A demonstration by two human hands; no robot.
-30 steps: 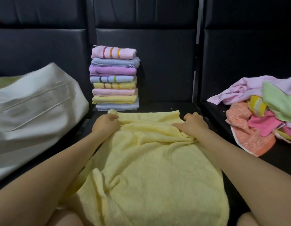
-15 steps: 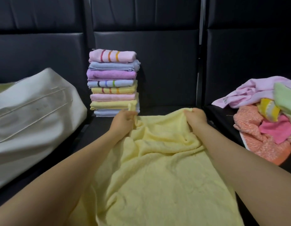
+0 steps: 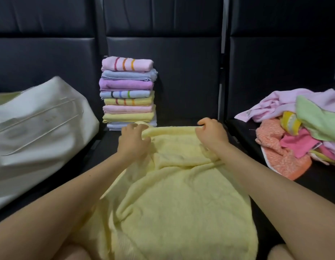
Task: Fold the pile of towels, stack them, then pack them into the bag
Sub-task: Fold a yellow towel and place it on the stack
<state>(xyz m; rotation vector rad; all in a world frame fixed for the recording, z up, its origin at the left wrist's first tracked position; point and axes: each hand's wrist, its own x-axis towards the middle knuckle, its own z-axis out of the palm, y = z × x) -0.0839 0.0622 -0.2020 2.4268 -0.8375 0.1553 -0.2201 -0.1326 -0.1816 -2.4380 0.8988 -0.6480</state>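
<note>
The folding step is in hand. A pale yellow terry towel (image 3: 174, 194) is spread over the dark padded seat (image 3: 185, 121) and runs down towards the person's lap. Its far edge is held taut between the two hands: the left hand (image 3: 134, 142) is pinched on the far left corner, and the right hand (image 3: 211, 134) is curled over the far right corner. The hands are set apart, about the width of the towel's far edge.

The towel's long axis is judged to run away from the person, from the lap towards the seat back, with the gripped short edge lying crosswise at the far end. The middle is still rumpled, with a ridge of cloth just below the hands.

The next move is judged to call for the cloth to be flattened and the held edge to be brought to the near edge, corners matched.

Just beyond the left hand, a stack of folded towels in pink, blue, purple and yellow (image 3: 128, 92) is stood against the seat back. A heap of unfolded towels in pink, green, orange and yellow (image 3: 298, 132) is left on the seat to the right, so much folding remains. A large white fabric bag (image 3: 37, 124) is lying to the left, nothing being packed into it yet.
</note>
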